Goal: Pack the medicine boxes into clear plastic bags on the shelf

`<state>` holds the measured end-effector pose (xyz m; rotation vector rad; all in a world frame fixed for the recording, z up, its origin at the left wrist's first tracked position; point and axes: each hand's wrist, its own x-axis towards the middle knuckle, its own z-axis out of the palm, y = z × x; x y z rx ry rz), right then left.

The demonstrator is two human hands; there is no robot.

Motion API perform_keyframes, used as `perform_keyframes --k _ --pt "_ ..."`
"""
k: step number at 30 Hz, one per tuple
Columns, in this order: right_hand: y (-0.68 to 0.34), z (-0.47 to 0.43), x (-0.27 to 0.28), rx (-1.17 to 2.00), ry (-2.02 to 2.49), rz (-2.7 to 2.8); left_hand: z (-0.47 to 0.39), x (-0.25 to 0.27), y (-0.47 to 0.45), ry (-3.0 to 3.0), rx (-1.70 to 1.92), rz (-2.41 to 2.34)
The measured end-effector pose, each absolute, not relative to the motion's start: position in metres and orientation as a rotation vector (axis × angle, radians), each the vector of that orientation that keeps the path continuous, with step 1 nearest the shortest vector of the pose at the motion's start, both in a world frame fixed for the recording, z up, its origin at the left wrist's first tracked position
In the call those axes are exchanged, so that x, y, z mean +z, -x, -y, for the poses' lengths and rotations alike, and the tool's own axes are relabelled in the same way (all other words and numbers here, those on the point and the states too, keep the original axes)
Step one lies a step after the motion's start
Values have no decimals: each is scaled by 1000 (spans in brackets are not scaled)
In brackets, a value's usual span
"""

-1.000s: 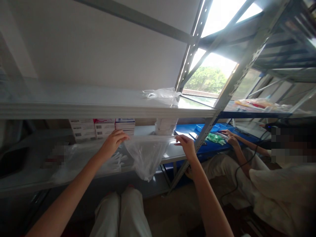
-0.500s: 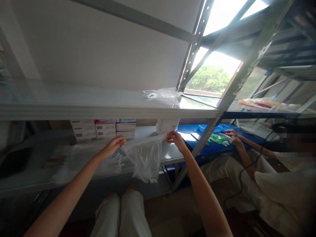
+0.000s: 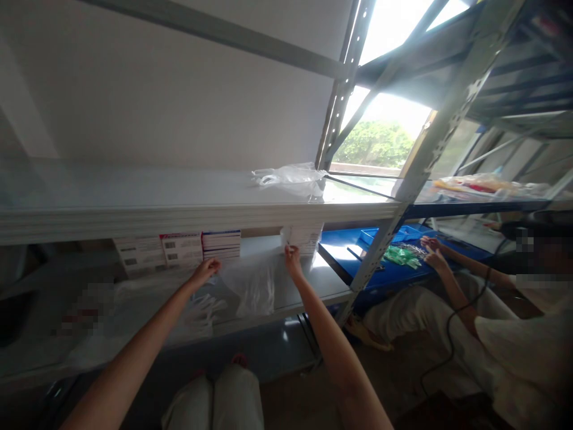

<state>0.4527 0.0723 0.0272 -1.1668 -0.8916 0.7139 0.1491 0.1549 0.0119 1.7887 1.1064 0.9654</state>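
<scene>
A clear plastic bag (image 3: 256, 291) hangs between my two hands over the lower shelf. My left hand (image 3: 208, 270) is closed in a pinch on its upper left side. My right hand (image 3: 292, 260), fingers also pinched together, is at the bag's upper right side. Just behind the right hand stands a white stack (image 3: 310, 240), apparently wrapped in clear plastic. Beyond my left hand are stacked white boxes with barcodes (image 3: 182, 249) and a stack with blue and white edges (image 3: 221, 244). More clear plastic bags (image 3: 203, 310) lie below my left forearm.
Another clear bag (image 3: 290, 177) lies on the upper shelf (image 3: 134, 185). A slanting metal post (image 3: 380, 245) stands to my right. Past it, a co-worker's hands (image 3: 433, 249) are over a blue table (image 3: 340, 254) with green plastic pieces (image 3: 403, 257) and a blue tray (image 3: 371, 235).
My right hand has moved left, closer to my left hand, and the bag between them hangs narrower and higher. The view has shifted slightly. The co-worker's hands have lifted a little.
</scene>
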Motion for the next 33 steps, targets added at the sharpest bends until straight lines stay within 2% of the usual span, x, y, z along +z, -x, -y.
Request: perform_keyframes --k 4,10,15,16,19,22,29,33 --pt "-417 -25 -6 493 1236 832 -173 1 -158 -1806 1057 -1205" --pt "-395 11 -21 504 1644 1259 -176 -2 -169 -1865 1100 -1288" --pt "-401 -3 -22 559 1546 1282 -123 11 -179 -2126 1643 -1480" --pt "-402 -5 -23 584 1509 1259 -108 15 -182 -2263 1548 -1466" --pt "-405 -4 -26 672 1423 1193 -66 23 -192 -2490 794 -1442" --pt "-406 0 -29 745 1362 1159 -45 21 -199 -2353 465 -1404" --pt "-418 6 -37 831 1239 1139 -66 -10 -190 -1865 581 -1193" --pt "-443 11 -35 893 1348 1384 -79 -15 -172 -1663 688 -1170"
